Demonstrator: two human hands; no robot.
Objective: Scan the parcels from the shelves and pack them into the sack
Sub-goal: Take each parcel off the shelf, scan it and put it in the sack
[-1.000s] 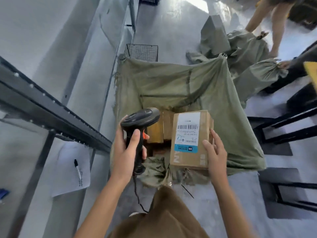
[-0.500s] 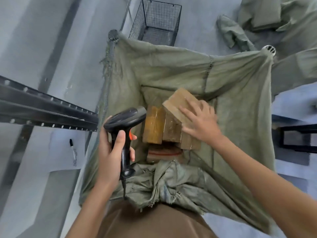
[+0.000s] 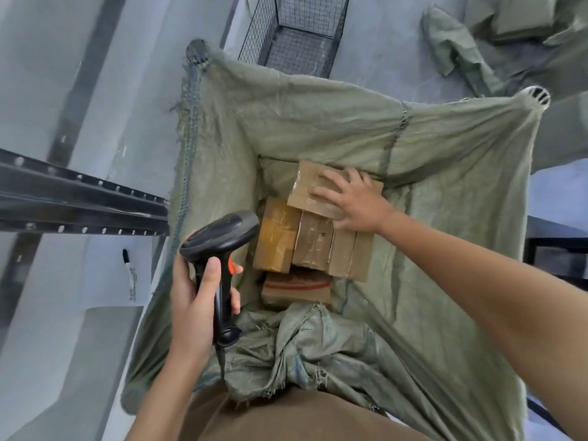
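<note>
A large green woven sack [image 3: 334, 122] hangs open below me. Several brown cardboard parcels [image 3: 286, 246] lie on its bottom. My right hand [image 3: 350, 202] reaches down into the sack and rests palm-down, fingers spread, on the top brown parcel [image 3: 310, 186] at the far side. The label side of that parcel is hidden. My left hand [image 3: 197, 297] holds a black barcode scanner [image 3: 219, 246] upright by its handle above the sack's left edge, with an orange trigger showing.
A dark metal shelf rail [image 3: 79, 202] runs in from the left. A sheet of paper with a black marker [image 3: 127, 259] lies beneath it. A black wire basket [image 3: 299, 33] stands beyond the sack. More green sacks [image 3: 461, 52] lie at the top right.
The parcel went from being held up in front of the scanner down into the sack. My right hand has pushed it further to the sack's far side and laid it flatter.
</note>
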